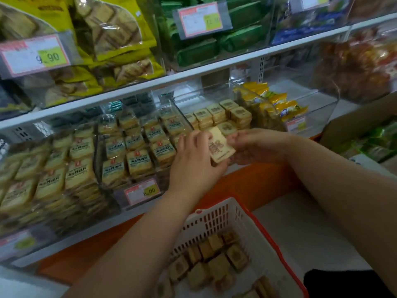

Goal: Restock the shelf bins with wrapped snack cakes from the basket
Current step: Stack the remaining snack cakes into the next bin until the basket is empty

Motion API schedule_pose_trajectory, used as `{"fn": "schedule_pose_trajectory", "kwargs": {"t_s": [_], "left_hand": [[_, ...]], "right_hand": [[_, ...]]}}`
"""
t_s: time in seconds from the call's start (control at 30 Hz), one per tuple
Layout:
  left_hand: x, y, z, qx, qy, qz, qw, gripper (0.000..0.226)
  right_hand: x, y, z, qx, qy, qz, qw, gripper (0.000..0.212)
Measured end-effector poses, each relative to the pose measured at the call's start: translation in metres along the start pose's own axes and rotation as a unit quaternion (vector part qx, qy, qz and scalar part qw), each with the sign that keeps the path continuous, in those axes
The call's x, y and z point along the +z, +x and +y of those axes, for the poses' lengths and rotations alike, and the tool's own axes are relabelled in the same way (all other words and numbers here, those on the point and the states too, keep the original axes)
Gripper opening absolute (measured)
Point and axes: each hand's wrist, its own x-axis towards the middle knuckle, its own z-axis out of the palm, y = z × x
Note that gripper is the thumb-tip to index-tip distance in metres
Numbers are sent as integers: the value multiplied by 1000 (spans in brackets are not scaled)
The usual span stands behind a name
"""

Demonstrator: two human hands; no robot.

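Pale tan and glossy in its clear film, the small square wrapped snack cake point(219, 146) sits tilted between both hands just in front of the clear plastic shelf bin point(217, 119) of matching cakes. The left hand point(196, 157) curls its fingers point(189, 136) round the cake's near edges; the right hand point(255, 146) cups its far side, fingers narrow against it. It looks light, soft and easily crushed, the film slippery, so a hold by the edges seems wisest. More cakes lie below in the white slotted plastic basket point(217, 220).
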Motion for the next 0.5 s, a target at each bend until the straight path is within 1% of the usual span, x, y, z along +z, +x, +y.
{"fn": "schedule_pose_trajectory", "kwargs": {"t_s": [0.03,0.07,0.1,0.13,0.17,0.2,0.23,0.27,0.33,0.4,0.5], "left_hand": [[0,17,3,4,0,-10,1000,70],[1,35,5,0,-4,-29,1000,72],[4,54,6,-6,-6,-51,999,75],[9,72,6,-12,-3,-74,997,76],[13,88,6,-16,3,-98,995,79],[20,103,6,-22,9,-123,992,81],[27,116,5,-28,15,-146,989,84],[35,128,4,-35,23,-167,985,86],[53,146,3,-54,42,-209,975,92],[73,159,2,-76,54,-253,963,97],[97,173,0,-110,38,-303,946,99]], "right_hand": [[-8,2,-5,-34,2,58,998,30],[-16,6,-8,-78,-3,154,985,19],[-25,10,-10,-118,-28,268,956,8],[-35,15,-9,-154,-77,381,908,8],[-45,21,-8,-174,-147,464,856,10],[-54,26,-5,-179,-231,513,807,9],[-63,29,1,-171,-314,532,768,9],[-70,33,11,-150,-385,531,740,15],[-73,40,34,-115,-464,512,714,25],[-68,45,56,-144,-487,508,696,25],[-63,49,70,-205,-454,536,682,23]]}}
